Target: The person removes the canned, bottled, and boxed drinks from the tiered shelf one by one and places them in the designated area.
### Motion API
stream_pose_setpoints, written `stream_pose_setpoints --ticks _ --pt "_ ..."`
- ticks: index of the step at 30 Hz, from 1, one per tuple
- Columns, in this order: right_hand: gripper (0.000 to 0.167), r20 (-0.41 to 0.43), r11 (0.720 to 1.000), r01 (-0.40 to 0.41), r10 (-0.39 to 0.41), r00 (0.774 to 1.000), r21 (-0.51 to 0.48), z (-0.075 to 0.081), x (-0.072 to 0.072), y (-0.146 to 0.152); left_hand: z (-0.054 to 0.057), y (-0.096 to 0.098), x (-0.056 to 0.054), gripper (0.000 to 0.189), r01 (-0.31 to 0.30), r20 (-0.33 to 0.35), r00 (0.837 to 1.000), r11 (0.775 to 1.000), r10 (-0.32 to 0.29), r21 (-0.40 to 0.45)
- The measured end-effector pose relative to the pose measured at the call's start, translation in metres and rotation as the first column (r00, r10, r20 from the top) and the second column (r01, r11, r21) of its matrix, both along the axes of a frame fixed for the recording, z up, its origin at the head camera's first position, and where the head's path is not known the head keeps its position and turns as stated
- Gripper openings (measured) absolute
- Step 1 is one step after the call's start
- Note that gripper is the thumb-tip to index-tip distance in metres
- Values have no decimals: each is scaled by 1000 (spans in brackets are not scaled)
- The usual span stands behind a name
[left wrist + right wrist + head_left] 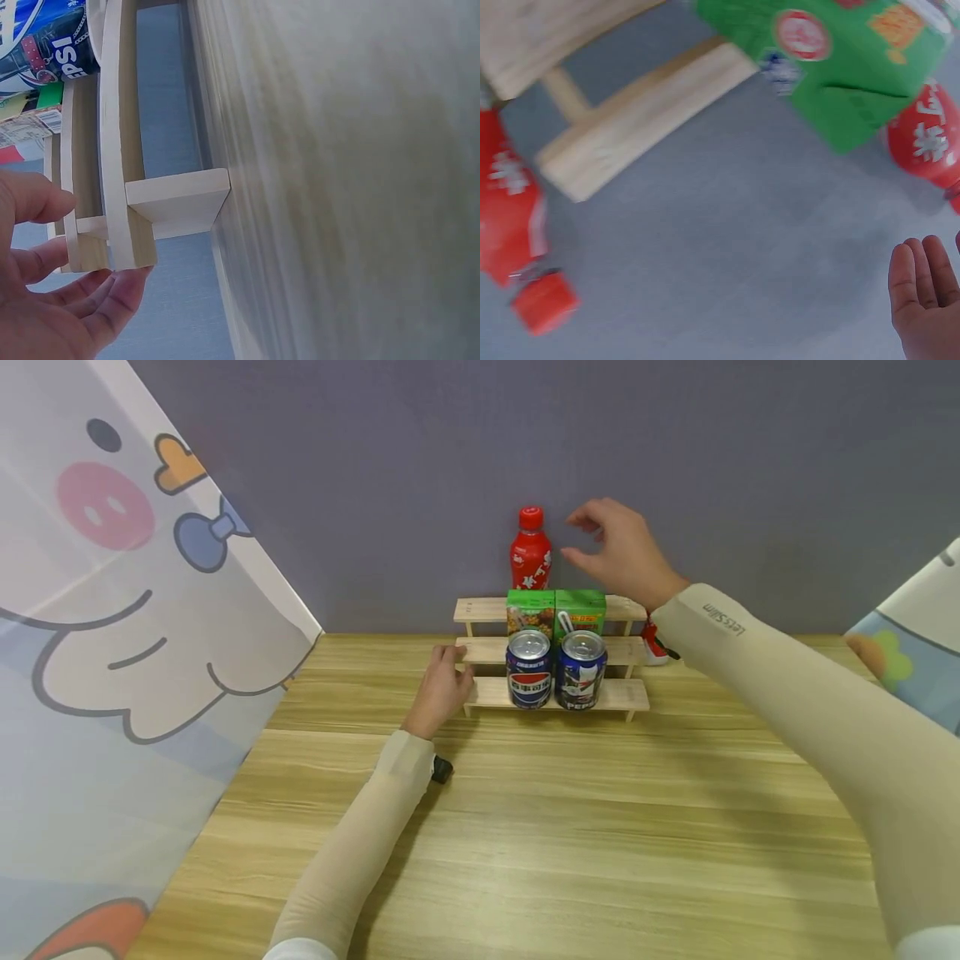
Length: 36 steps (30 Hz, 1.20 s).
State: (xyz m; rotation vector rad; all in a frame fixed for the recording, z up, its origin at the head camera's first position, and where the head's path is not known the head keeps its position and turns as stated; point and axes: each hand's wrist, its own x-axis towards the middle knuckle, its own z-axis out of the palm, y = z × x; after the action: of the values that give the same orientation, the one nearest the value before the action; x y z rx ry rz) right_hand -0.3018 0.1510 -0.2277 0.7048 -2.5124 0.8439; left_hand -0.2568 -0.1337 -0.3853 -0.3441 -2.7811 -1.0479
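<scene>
A three-tier wooden rack (483,692) stands by the grey wall. My left hand (438,692) holds its left end; in the left wrist view, the fingertips (124,296) lie against the slat ends with the thumb on the other side. My right hand (626,550) hovers above the rack's right side, thumb and fingers apart, holding nothing. Just left of it, a red bottle (531,560) stands upright on the top tier. Two green boxes (579,603) sit side by side on the middle tier. Two blue Pepsi cans (528,681) occupy the lowest tier.
Another red bottle (510,195) shows beyond the rack's end in the right wrist view; the right sleeve (720,627) partly covers it in the head view. The wood-grain table (600,827) extends toward me. Cartoon-printed panels (150,610) flank both sides.
</scene>
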Motion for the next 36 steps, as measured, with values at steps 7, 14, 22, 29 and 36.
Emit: stream_pose_setpoints --ticks 7,14,22,29,36 --pt "43 7 1000 -13 13 1000 27 17 -10 -32 1 2 2 39 5 13 1000 1000 -5 17" --pt "39 57 999 47 -47 997 10 24 -17 -47 1 5 2 40 24 14 1000 999 -23 -25" --pt "28 42 997 79 -78 996 -16 20 -20 -45 2 10 2 39 33 17 999 999 -33 -20" --pt "27 1 996 78 -78 997 -40 25 -15 -35 3 12 2 40 41 20 999 999 -41 -27" --pt "28 -52 993 85 -90 995 -85 38 -6 -16 4 12 1 40 42 26 999 999 -42 -9"
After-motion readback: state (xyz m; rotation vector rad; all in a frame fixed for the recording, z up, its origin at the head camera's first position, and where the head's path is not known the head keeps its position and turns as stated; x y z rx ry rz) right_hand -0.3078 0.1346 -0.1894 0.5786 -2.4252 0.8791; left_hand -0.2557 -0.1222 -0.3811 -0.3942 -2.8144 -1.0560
